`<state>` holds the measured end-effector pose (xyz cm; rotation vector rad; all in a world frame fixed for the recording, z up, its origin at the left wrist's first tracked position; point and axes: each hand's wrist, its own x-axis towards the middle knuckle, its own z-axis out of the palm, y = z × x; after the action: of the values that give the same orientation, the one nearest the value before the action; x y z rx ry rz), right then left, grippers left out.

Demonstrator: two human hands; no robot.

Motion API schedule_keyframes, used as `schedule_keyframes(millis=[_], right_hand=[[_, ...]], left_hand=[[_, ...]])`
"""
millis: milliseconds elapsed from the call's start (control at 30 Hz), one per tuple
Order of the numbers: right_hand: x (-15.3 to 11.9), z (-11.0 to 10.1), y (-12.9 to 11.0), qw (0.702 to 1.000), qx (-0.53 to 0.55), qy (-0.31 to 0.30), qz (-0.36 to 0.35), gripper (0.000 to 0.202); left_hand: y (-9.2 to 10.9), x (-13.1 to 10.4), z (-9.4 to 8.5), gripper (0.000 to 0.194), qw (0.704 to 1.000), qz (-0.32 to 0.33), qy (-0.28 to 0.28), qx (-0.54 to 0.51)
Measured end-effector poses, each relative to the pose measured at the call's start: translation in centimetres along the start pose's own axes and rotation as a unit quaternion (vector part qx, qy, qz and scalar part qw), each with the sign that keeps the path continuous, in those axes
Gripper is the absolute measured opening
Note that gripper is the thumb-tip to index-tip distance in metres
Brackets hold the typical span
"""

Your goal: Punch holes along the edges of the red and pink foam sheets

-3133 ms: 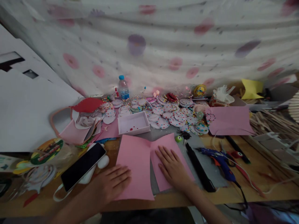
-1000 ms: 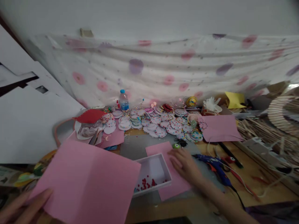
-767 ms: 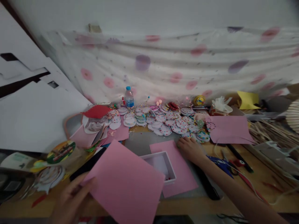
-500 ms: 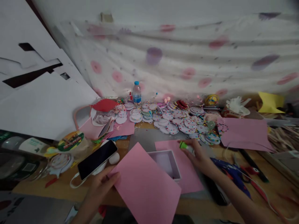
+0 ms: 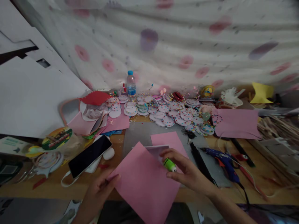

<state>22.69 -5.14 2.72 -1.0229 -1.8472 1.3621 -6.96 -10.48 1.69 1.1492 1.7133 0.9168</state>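
My left hand (image 5: 102, 189) pinches the left corner of a square pink paper sheet (image 5: 144, 180), held tilted in front of me. My right hand (image 5: 184, 171) holds a small green and white cylinder (image 5: 169, 165) between fingers and thumb, close to the sheet's right side. Behind the held sheet a shallow white box (image 5: 158, 148) shows only in part. It rests on another pink sheet (image 5: 173, 138), which lies on a grey cutting mat (image 5: 137, 133).
Piles of white discs with coloured dots (image 5: 175, 113) line the back, by a water bottle (image 5: 131, 85). A phone (image 5: 90, 155) lies left. On the right are a black pen-like tool (image 5: 201, 163), a blue glue gun (image 5: 221, 158) with a cable, and a pink card (image 5: 235, 123).
My right hand has moved left and nearer with the green cylinder, over the held sheet's edge. The view has tipped down, showing the glue gun more fully. My left hand keeps its grip.
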Motion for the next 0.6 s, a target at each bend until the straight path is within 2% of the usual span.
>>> schedule_keyframes(millis=[67, 167, 300, 367, 500, 600], right_hand=[[0.4, 0.0, -0.5, 0.999, -0.037, -0.038, 0.007, 0.025], [0.1, 0.3, -0.5, 0.992, -0.06, -0.089, 0.069, 0.022], [-1.4, 0.6, -0.4, 0.988, -0.072, -0.092, 0.104, 0.021], [-2.1, 0.4, -0.3, 0.988, -0.07, -0.088, 0.108, 0.022], [-2.7, -0.5, -1.0, 0.986, -0.068, -0.095, 0.116, 0.022], [-2.3, -0.9, -2.2, 0.984, -0.079, -0.121, 0.104, 0.026]], left_hand=[[-0.6, -0.4, 0.6, 0.038, 0.999, -0.013, -0.025, -0.019], [-1.2, -0.5, 1.3, 0.04, 0.999, -0.021, -0.036, -0.029], [-1.1, -0.3, 1.9, 0.042, 0.999, -0.029, -0.031, -0.033], [-0.7, 0.0, 1.8, 0.041, 0.998, -0.019, -0.048, -0.046], [0.5, 1.2, 1.3, 0.036, 0.99, 0.025, -0.122, -0.059], [2.0, 2.2, 1.6, 0.043, 0.984, 0.064, -0.157, -0.059]])
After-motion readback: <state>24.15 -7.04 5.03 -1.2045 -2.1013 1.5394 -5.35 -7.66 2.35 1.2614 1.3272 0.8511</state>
